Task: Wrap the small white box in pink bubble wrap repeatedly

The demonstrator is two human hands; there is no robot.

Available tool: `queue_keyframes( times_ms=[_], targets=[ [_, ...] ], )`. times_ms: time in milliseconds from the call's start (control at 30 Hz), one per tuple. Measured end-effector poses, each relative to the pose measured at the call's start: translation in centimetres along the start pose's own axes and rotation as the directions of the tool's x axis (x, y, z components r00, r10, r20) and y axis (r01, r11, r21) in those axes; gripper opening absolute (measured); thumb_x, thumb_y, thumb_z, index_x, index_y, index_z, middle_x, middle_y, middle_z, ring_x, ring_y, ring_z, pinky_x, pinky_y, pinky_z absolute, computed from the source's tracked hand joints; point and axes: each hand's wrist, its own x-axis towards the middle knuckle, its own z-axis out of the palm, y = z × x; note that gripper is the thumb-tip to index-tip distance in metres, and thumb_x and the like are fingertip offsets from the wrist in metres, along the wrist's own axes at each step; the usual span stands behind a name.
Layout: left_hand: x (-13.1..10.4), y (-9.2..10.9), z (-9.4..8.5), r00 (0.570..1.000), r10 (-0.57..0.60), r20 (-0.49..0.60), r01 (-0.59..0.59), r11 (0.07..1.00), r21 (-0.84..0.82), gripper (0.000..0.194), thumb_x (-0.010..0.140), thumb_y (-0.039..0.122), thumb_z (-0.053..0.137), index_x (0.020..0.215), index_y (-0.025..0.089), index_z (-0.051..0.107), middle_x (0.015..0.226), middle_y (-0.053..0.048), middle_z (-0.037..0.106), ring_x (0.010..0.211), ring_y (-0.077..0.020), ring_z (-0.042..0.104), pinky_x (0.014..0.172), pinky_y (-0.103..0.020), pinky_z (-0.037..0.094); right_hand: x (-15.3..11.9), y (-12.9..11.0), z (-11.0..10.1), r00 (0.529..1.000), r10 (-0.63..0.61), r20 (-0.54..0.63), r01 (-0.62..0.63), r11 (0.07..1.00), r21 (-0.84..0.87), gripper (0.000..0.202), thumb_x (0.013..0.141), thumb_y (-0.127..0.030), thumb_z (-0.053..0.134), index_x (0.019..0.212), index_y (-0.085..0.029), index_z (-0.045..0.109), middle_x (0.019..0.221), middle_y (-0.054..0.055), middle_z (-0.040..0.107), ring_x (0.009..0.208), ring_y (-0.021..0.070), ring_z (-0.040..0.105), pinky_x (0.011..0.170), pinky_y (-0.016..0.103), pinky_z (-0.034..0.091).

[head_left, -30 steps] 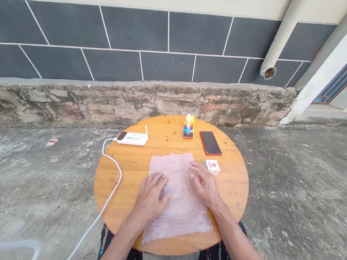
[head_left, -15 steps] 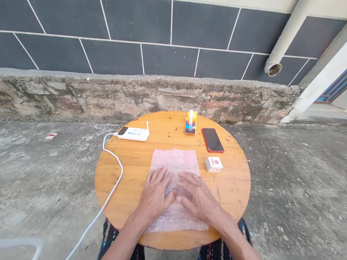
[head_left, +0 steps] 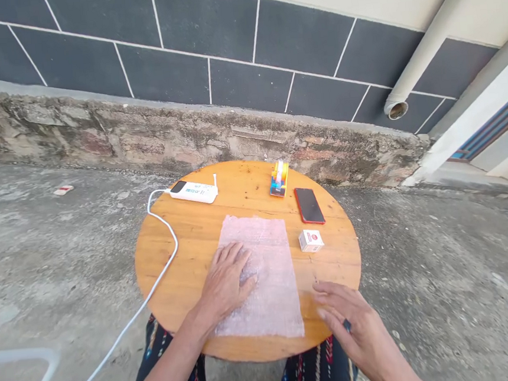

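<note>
A pinkish translucent sheet, which looks like bubble wrap [head_left: 270, 278], lies flat on the round wooden table [head_left: 164, 281]. My left hand [head_left: 228, 278] rests spread on the sheet's left part, holding nothing. Off the sheet's right side, my right hand [head_left: 347, 318] hovers over the table's right front edge, fingers apart and slightly blurred, with nothing in it. Right of the sheet stands a small white box [head_left: 310, 240]. Beyond that box lies a phone with a red edge [head_left: 309, 205].
A yellow tape dispenser [head_left: 278, 179] stands at the table's back. A white device [head_left: 194, 191] sits back left, its white cable [head_left: 174, 239] running off the left edge. Behind the table is a stone wall base [head_left: 165, 139]; a drainpipe [head_left: 420, 51] is at right.
My right hand has lifted off the sheet and moved right, past its edge. My left hand has stayed on the sheet. The view has shifted slightly.
</note>
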Motion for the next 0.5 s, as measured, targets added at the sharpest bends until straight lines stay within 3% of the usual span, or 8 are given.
queue_keyframes(
  times_ms=[133,267,367,500],
  targets=[
    [0.0,0.2,-0.2,1.0,0.007,0.005,-0.007,1.0,0.022,0.051,0.078,0.036,0.059,0.125,0.016,0.054,0.137,-0.015,0.047,0.129,-0.0328,0.038,0.109,-0.051,0.028,6.0,-2.9,2.4,0.998,-0.054,-0.015,0.055,0.996,0.064,0.036,0.088,-0.012,0.041,0.118,-0.02,0.059,0.132,0.009,0.054,0.121,0.0217,0.051,0.1,0.041,0.044],
    [-0.1,0.5,-0.7,1.0,-0.007,0.016,0.007,1.0,0.03,0.05,0.079,0.034,0.058,0.124,0.016,0.053,0.137,-0.015,0.047,0.129,-0.0314,0.039,0.109,-0.05,0.028,10.3,-3.6,5.9,0.989,-0.123,0.088,0.125,0.992,-0.024,0.049,0.082,-0.007,0.042,0.13,-0.014,0.051,0.14,0.011,0.047,0.128,0.0232,0.042,0.107,0.043,0.036],
    [0.0,0.7,-0.9,0.999,-0.031,0.019,0.031,1.0,0.002,0.05,0.077,0.033,0.06,0.124,0.018,0.054,0.138,-0.012,0.048,0.13,-0.0302,0.038,0.111,-0.049,0.027,10.2,-2.0,6.8,0.987,-0.072,0.141,0.092,0.985,-0.144,0.044,0.086,-0.012,0.043,0.128,-0.011,0.052,0.137,0.014,0.05,0.126,0.0268,0.045,0.104,0.047,0.039],
    [0.0,0.5,-0.8,0.999,-0.047,0.024,0.048,0.998,-0.033,0.053,0.075,0.033,0.063,0.125,0.019,0.053,0.139,-0.011,0.046,0.131,-0.0297,0.036,0.112,-0.049,0.025,8.2,0.1,5.5,0.998,-0.04,0.058,0.054,0.964,-0.261,0.036,0.089,-0.012,0.038,0.117,-0.011,0.059,0.127,0.016,0.057,0.119,0.0267,0.052,0.1,0.046,0.043]
  ],
)
